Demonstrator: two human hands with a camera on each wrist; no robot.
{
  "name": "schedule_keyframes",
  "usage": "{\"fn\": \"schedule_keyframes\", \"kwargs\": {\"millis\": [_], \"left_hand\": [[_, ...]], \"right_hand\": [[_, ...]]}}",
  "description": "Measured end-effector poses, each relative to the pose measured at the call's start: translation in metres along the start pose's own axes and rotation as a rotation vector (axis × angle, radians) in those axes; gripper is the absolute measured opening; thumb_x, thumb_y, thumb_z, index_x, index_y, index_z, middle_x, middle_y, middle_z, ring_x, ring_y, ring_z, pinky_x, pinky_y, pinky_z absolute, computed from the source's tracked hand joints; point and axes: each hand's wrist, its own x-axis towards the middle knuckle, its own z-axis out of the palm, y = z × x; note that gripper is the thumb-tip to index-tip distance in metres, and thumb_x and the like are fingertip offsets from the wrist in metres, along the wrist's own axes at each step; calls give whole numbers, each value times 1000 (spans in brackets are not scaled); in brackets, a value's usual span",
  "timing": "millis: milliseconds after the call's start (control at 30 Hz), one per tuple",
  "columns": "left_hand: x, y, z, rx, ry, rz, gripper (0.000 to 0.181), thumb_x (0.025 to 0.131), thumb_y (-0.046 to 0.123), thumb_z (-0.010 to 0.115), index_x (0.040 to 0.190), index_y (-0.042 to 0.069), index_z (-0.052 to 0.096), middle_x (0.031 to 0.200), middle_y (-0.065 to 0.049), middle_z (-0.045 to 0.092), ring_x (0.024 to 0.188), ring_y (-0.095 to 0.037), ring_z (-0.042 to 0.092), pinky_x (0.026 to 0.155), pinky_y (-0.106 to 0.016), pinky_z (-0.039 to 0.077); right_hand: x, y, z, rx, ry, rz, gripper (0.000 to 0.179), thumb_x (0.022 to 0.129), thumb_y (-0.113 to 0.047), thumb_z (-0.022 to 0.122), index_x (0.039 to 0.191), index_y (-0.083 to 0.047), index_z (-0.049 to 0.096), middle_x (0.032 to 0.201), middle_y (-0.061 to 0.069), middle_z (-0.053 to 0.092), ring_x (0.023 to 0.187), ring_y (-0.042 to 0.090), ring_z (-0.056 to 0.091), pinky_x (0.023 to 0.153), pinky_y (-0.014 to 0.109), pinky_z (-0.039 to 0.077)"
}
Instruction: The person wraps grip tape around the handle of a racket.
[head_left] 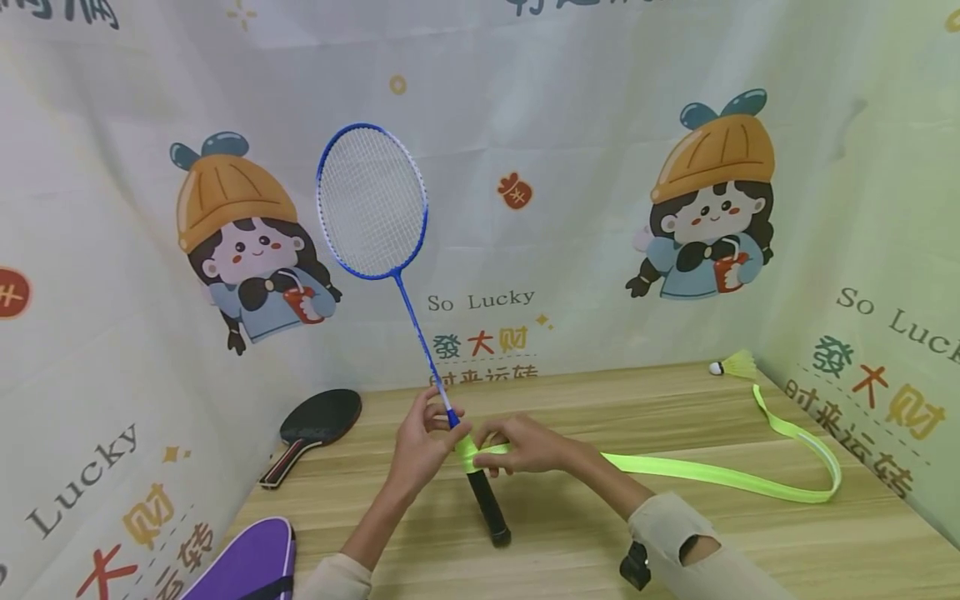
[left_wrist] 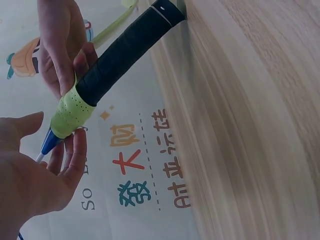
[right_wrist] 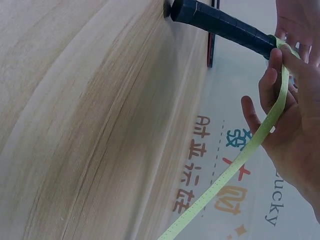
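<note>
Blue badminton racket, tilted, head up, above the wooden table; left hand curled loosely round its neck. Lime-green tape, wound on the upper black handle, its tail lying to the right; right hand pinches it between thumb and forefinger. Table-tennis bat, left; shuttlecock, back right.

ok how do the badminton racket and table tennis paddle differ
The badminton racket has a strung blue frame; the table tennis paddle has a solid dark face. The racket is held tilted upward; the paddle lies untouched. Lime tape wraps part of the racket, none of the paddle. Both have handles.
</note>
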Motion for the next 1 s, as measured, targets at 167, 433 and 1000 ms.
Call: {"fn": "schedule_keyframes", "kwargs": {"millis": [167,433,1000], "left_hand": [[0,-3,0,30,43,35,70,87,9,85,147,7,50,106,-12,75,93,-26,74,72,-25,56],[2,-6,-2,-56,40,11,79,87,-5,79,157,6,43,109,-18,75,96,-29,75,69,-21,56],[3,-4,-5,-177,-76,4,83,93,-17,63,163,2,23,121,-25,69,111,-45,69,89,-24,56]], "right_hand": [[1,1,4,13,24,10,20,100,-24,73,110,-9,64,75,0,74,71,43,72,56,25,56],[2,3,2,40,12,-23,15,102,-15,69,111,-5,64,80,9,77,70,47,70,63,50,60],[3,5,-3,-18,-39,-61,25,103,-12,66,125,-2,71,82,4,78,70,43,71,60,41,60]]}}
